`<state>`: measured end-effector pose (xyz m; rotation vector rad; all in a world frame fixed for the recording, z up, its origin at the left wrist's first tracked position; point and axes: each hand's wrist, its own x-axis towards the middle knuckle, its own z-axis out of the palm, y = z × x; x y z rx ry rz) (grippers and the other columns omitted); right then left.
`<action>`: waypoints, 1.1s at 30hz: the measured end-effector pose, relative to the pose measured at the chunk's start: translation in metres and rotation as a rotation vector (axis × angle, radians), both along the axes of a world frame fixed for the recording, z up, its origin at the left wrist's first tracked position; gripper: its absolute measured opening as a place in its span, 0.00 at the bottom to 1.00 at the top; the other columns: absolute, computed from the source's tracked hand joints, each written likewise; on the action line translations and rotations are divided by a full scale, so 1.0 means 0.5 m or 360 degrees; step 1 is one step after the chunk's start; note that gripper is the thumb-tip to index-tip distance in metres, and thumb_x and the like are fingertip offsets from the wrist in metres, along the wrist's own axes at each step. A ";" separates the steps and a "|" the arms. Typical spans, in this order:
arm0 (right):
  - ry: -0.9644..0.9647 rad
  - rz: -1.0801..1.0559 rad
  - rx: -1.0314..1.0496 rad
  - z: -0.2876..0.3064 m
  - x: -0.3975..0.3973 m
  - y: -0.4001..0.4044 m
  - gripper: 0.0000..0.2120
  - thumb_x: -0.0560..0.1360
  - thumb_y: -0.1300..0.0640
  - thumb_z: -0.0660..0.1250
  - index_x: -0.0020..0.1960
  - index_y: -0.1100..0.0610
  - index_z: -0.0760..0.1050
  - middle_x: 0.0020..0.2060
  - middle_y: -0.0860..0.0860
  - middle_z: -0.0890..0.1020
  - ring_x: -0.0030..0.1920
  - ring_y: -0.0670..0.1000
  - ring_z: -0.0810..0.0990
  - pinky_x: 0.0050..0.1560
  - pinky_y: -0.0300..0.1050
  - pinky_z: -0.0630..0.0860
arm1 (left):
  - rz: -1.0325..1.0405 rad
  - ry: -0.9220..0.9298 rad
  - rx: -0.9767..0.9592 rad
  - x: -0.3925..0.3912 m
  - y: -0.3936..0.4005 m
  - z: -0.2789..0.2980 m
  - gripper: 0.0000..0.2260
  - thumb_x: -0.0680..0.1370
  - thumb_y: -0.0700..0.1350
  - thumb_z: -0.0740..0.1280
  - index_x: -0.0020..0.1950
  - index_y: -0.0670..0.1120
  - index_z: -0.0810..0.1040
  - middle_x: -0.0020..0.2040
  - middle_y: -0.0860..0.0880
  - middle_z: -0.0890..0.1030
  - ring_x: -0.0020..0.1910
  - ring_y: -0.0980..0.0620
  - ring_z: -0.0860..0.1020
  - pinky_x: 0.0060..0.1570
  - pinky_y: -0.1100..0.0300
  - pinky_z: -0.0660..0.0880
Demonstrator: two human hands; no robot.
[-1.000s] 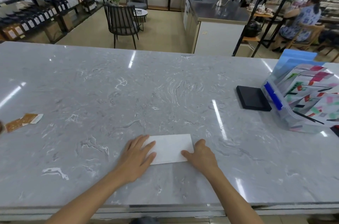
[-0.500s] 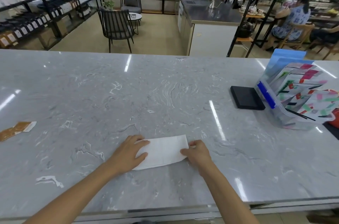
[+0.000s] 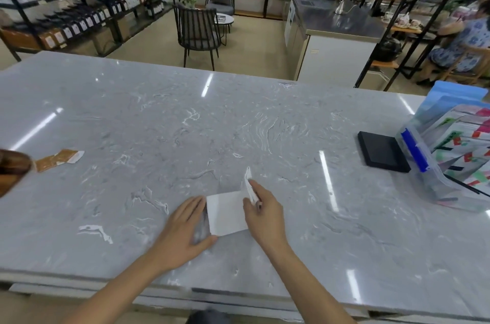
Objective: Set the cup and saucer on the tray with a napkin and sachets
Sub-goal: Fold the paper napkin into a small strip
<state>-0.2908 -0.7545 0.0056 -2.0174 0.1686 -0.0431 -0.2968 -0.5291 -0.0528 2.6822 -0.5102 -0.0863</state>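
A white paper napkin (image 3: 226,213) lies on the grey marble counter (image 3: 238,125) near its front edge. My right hand (image 3: 262,213) pinches the napkin's right end and has it lifted upright, folding it toward the left. My left hand (image 3: 185,228) rests flat on the counter at the napkin's left edge, fingers spread. Two brown sachets (image 3: 58,160) lie at the far left of the counter. A brown wooden object (image 3: 12,171), cut off by the left frame edge, sits beside them. No cup or saucer is in view.
A black flat pad (image 3: 381,152) lies at the right, next to a clear plastic box (image 3: 445,164) of colourful packets. Beyond the counter are a chair (image 3: 197,32), shelving, a steel counter and a seated person (image 3: 461,42).
My right hand has raised the napkin's right end off the counter and swung it leftward. My left hand slid off the napkin to its left edge. The camera view shifted.
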 end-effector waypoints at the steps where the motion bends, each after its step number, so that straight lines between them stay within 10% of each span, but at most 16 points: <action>1: -0.0081 0.0077 -0.0126 -0.008 -0.007 0.019 0.25 0.79 0.61 0.66 0.75 0.53 0.72 0.66 0.49 0.80 0.65 0.48 0.78 0.64 0.36 0.73 | 0.0015 0.0002 0.0032 -0.003 0.001 -0.002 0.44 0.76 0.72 0.54 0.83 0.44 0.51 0.83 0.50 0.53 0.82 0.51 0.49 0.80 0.57 0.46; 9: -0.0391 0.0666 -0.0853 -0.081 -0.035 0.112 0.26 0.81 0.60 0.63 0.78 0.57 0.67 0.77 0.54 0.69 0.77 0.52 0.69 0.78 0.40 0.55 | 0.0001 0.0037 0.0071 -0.008 0.018 -0.021 0.41 0.77 0.69 0.54 0.83 0.48 0.49 0.82 0.55 0.46 0.82 0.54 0.46 0.80 0.56 0.45; 13: -0.0580 0.0629 -0.0933 -0.111 -0.041 0.115 0.25 0.71 0.66 0.76 0.68 0.60 0.79 0.64 0.56 0.83 0.64 0.53 0.83 0.68 0.46 0.73 | -0.0006 0.0066 0.0043 -0.006 0.023 -0.028 0.39 0.79 0.67 0.56 0.83 0.50 0.48 0.83 0.55 0.45 0.82 0.56 0.46 0.80 0.55 0.44; 16: -0.0568 0.0703 -0.0905 -0.114 -0.037 0.114 0.24 0.79 0.60 0.68 0.74 0.59 0.73 0.71 0.56 0.77 0.72 0.52 0.75 0.76 0.46 0.63 | -0.0020 0.0080 0.0031 -0.007 0.021 -0.027 0.38 0.79 0.66 0.55 0.83 0.51 0.48 0.83 0.57 0.45 0.82 0.57 0.44 0.80 0.55 0.44; 23: -0.0386 0.0670 -0.0742 -0.098 -0.017 0.087 0.26 0.86 0.48 0.51 0.81 0.57 0.61 0.79 0.52 0.66 0.79 0.50 0.63 0.79 0.38 0.49 | 0.0228 -0.0025 -0.0457 0.023 0.010 0.018 0.25 0.80 0.51 0.57 0.76 0.45 0.68 0.75 0.49 0.71 0.75 0.47 0.67 0.74 0.58 0.59; 33: -0.0107 0.0614 -0.1241 -0.141 0.047 0.016 0.29 0.86 0.45 0.44 0.84 0.53 0.43 0.83 0.46 0.45 0.83 0.48 0.43 0.81 0.48 0.40 | 0.0181 0.0087 0.0299 0.077 -0.109 -0.013 0.28 0.86 0.54 0.44 0.83 0.45 0.42 0.84 0.50 0.43 0.82 0.52 0.40 0.81 0.50 0.43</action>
